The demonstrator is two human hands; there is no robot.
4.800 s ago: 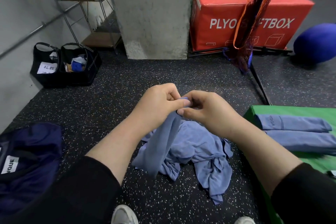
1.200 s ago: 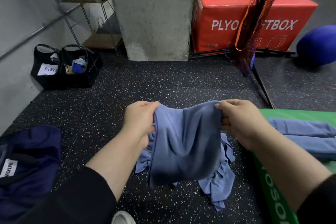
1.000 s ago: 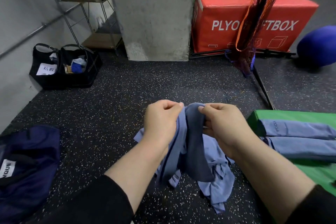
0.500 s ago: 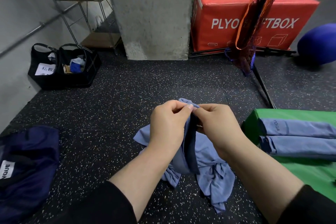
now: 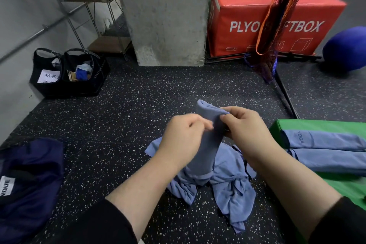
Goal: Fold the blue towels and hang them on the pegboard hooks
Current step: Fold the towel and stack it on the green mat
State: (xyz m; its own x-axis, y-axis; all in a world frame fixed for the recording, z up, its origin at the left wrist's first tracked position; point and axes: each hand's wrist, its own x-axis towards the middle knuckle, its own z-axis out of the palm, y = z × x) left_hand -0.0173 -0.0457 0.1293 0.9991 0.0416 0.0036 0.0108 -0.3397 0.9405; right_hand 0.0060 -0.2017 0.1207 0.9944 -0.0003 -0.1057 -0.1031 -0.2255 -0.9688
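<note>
Right hand (image 5: 245, 130): thumb and fingers pinch the upper edge of the held blue towel (image 5: 206, 144), at the centre of the scene above the floor.
Left hand (image 5: 183, 140): fingers curled against the left side of the same towel, just below the top edge; it appears to grip the cloth, though the fingertips are blurred.
Held blue towel: gathered into a narrow upright band between the two hands; its lower end trails into the towel pile (image 5: 227, 188) on the speckled floor (image 5: 122, 117), directly below the hands.
Folded towels (image 5: 326, 150): two long folded blue pieces lying side by side on the green mat (image 5: 316, 127), at the right, just beside the right forearm.
Pegboard hooks: not in view.
Handling, weight: judged light; a two-finger pinch carries it.
Handling, stiffness: judged soft and limp; it sags and bunches wherever unsupported, so it will not keep a crease unaided.
Handling, surface: thin smooth cloth, likely to slide through a loose pinch.
Where to hold: at two corners of one hemmed edge, hands spread apart, so the panel hangs flat before folding.
Caution: the trailing end lies tangled in the pile; lifting may drag other cloth along.
Surroundings: dark blue bag (image 5: 27, 176) near left; black baskets (image 5: 67, 73) far left; red box (image 5: 273, 20) far right.
</note>
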